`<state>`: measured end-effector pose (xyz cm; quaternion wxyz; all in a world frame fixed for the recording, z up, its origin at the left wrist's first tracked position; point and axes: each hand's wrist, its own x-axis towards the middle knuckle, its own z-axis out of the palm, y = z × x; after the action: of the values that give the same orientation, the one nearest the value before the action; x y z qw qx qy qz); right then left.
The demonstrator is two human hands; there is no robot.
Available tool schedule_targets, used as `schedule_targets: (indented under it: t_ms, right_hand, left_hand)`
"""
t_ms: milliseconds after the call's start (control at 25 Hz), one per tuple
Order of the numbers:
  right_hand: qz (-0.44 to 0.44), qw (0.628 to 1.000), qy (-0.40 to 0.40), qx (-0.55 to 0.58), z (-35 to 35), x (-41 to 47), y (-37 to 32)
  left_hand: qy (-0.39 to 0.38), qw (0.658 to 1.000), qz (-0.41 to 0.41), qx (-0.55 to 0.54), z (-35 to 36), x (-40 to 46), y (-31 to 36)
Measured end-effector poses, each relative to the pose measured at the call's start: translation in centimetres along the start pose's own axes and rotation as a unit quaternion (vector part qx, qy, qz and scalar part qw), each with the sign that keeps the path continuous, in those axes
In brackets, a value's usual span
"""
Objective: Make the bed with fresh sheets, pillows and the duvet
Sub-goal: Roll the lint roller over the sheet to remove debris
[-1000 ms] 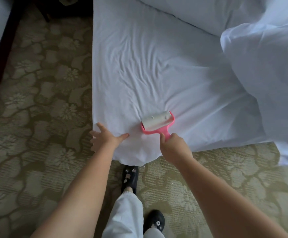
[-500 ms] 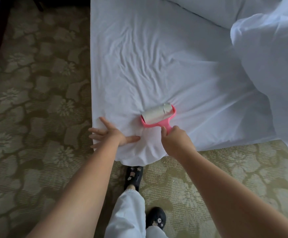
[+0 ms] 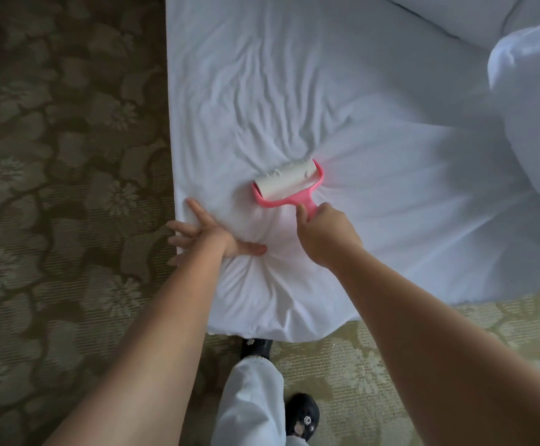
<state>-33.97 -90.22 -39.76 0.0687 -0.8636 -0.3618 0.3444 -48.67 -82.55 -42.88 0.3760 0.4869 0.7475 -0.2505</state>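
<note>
A person leans over the corner of a bed, cleaning the fitted white sheet [image 3: 342,91] with a pink lint roller [image 3: 286,185]. The right hand [image 3: 324,233] is curled around the roller's handle, its drum pressed into the fabric so that creases fan out from it. The left hand [image 3: 212,235] lies flat with fingers spread at the sheet's edge, pinning the cloth near the corner. A bunched white duvet [image 3: 532,107] sits heaped at the right side of the mattress, and what appears to be a pillow [image 3: 474,11] lies along the top, though the frame cuts it off. Patterned carpet [image 3: 69,156] surrounds the bed.

The step in hand looks to be clearing lint from the bottom sheet before the covers go on. The next stroke likely calls for the left hand to hold the cloth taut while the roller runs across the wrinkled middle; the duvet is not yet spread.
</note>
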Motion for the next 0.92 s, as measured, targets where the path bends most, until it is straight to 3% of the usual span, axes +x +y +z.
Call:
schedule_targets:
  t_ms: [440,640,920]
  right_hand:
    - [-0.034,0.999,0.011,0.016,-0.8,7.9,-8.3]
    - [-0.037,0.999,0.019,0.017,-0.5,7.0,-7.3]
    - [-0.026,0.999,0.015,0.035,0.0,0.6,-1.4]
  left_hand:
    - [-0.022,0.999,0.024,-0.012,-2.8,4.0,0.9]
    - [-0.002,0.999,0.035,-0.015,-2.4,4.2,0.7]
    - [0.110,0.986,0.123,-0.037,-1.3,2.6,-1.1]
